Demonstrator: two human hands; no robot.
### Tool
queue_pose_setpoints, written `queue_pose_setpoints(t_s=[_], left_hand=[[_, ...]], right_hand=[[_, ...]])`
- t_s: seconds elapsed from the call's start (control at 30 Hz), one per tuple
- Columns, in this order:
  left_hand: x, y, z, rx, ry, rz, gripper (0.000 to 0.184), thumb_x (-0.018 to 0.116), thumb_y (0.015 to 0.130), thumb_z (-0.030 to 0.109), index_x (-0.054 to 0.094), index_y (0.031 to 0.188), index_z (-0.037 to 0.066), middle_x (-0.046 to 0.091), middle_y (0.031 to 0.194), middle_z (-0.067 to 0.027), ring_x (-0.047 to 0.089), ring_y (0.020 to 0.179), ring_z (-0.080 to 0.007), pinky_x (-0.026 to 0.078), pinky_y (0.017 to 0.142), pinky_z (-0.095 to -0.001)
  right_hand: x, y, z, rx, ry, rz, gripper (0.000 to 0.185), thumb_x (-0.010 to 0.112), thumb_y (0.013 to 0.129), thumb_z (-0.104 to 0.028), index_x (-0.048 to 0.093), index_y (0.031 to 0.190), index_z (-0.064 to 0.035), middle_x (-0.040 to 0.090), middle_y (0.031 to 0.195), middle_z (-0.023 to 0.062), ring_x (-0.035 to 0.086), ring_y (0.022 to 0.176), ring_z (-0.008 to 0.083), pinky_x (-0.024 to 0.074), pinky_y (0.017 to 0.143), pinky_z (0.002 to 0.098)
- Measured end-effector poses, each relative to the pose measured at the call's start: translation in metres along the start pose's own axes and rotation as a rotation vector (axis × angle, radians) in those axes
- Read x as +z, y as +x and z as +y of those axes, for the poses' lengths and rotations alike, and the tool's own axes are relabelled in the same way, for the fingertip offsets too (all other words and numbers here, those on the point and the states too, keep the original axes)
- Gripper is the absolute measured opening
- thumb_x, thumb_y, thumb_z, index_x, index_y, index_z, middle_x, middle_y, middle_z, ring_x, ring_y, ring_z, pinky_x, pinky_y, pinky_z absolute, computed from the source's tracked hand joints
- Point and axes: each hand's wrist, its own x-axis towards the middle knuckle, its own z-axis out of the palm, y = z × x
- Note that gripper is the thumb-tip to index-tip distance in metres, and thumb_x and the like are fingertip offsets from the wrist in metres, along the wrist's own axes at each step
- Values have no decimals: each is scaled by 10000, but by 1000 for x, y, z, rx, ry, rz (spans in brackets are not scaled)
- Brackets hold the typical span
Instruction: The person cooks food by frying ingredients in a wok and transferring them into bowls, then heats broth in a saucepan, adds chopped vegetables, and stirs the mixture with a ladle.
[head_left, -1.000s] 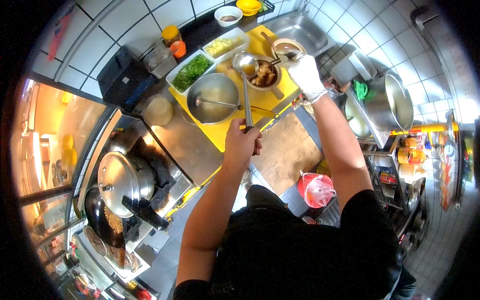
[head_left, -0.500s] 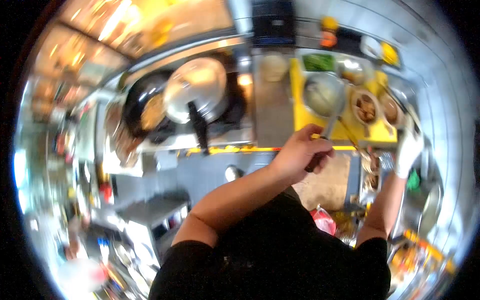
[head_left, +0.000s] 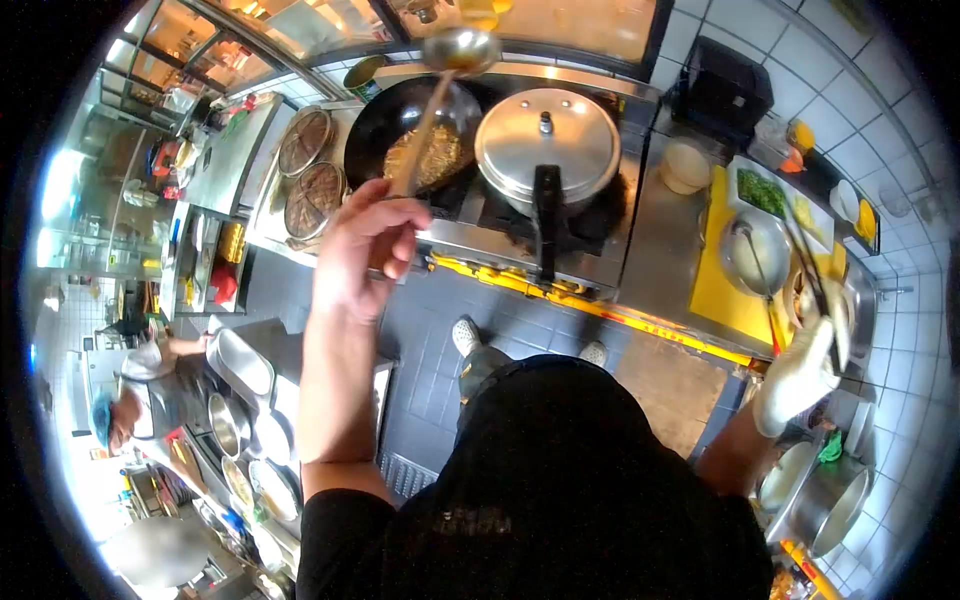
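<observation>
1 ladle (head_left: 460,58), upper left of centre: handle grasped in the left hand (head_left: 365,245), bowl above that hand in the frame, near the wok's (head_left: 373,135) upper rim. 1 dark slender utensil (head_left: 815,275), blurred, far right: grasped in the gloved right hand (head_left: 800,378), well apart from the ladle.

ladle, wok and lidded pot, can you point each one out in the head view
Ladle (head_left: 461,48): head view, on its metal bowl.
Wok (head_left: 372,130): head view, on its bare dark inner wall.
Lidded pot (head_left: 522,145): head view, on its shiny lid.
</observation>
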Motion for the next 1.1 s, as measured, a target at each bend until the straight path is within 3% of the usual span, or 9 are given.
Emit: queue_pose_setpoints(t_s=[0.1, 0.2, 0.4, 0.5, 0.57, 0.67, 0.77, 0.9, 1.1], left_hand=[[-91, 37, 27, -46, 67, 33, 336, 604, 917, 7, 509, 1239, -8, 657, 843, -138, 546, 525, -101, 398, 367, -179], [-196, 81, 34, -85, 118, 28, 297, 636, 881, 9, 517, 1152, -16, 677, 808, -126, 562, 534, -111, 408, 396, -197], [-330, 157, 13, -213, 264, -7, 353, 649, 868, 7, 501, 1187, -16, 648, 754, -103, 578, 541, -135, 426, 407, -241], [-353, 177, -1, -228, 346, -48, 392, 667, 844, 14, 496, 1195, -17, 636, 738, -95, 572, 543, -136, 403, 414, -249], [-368, 191, -16, -194, 489, -74, 413, 657, 838, 26, 507, 1221, -11, 648, 723, -127, 615, 562, -210, 474, 460, -324], [-393, 206, -55, 290, 1067, -57, 399, 637, 829, 26, 552, 1219, 14, 680, 758, -208, 676, 635, -351, 545, 570, -446], [-389, 187, -57, 488, 1369, 57, 397, 622, 831, 34, 595, 1227, 43, 691, 837, -271, 690, 750, -453, 557, 699, -522], [-393, 158, -54, 402, 1208, 88, 441, 640, 838, 30, 601, 1277, 51, 696, 866, -274, 692, 790, -458, 553, 722, -519], [-405, 133, -50, 255, 1133, 136, 466, 670, 849, 38, 598, 1309, 23, 700, 844, -249, 700, 777, -445, 560, 712, -485]], right_hand=[[76, -50, -16, -148, 18, -234, 296, 539, 1055, -114, 655, 1252, 73, 689, 1236, 252, 700, 1100, 289, 574, 958, 390], [169, -104, -44, -45, 221, -355, 276, 577, 997, 16, 649, 1261, 55, 663, 1281, 260, 694, 1116, 327, 602, 946, 390], [361, -181, -33, 358, 387, -480, 282, 615, 988, 43, 655, 1266, 66, 707, 1248, 156, 680, 1090, 188, 560, 976, 320], [426, -204, -6, 468, 362, -551, 273, 633, 996, 1, 668, 1264, 41, 712, 1252, 125, 682, 1066, 165, 561, 960, 301], [459, -213, 9, 494, 401, -554, 267, 633, 1001, -14, 680, 1262, 15, 715, 1253, 110, 687, 1024, 152, 561, 936, 281], [507, -223, 32, 496, 333, -582, 228, 659, 991, -34, 722, 1209, -5, 737, 1103, 55, 666, 924, 104, 542, 842, 228], [547, -225, 53, 468, 268, -626, 214, 679, 974, -51, 755, 1174, -38, 707, 913, -9, 586, 794, 48, 479, 724, 188], [596, -231, 99, 366, 209, -657, 202, 698, 953, -110, 779, 1138, -97, 695, 746, 19, 544, 626, 68, 460, 591, 251], [613, -230, 123, 337, -4, -635, 171, 699, 958, -162, 778, 1103, -118, 744, 792, 92, 611, 636, 104, 488, 613, 272]])
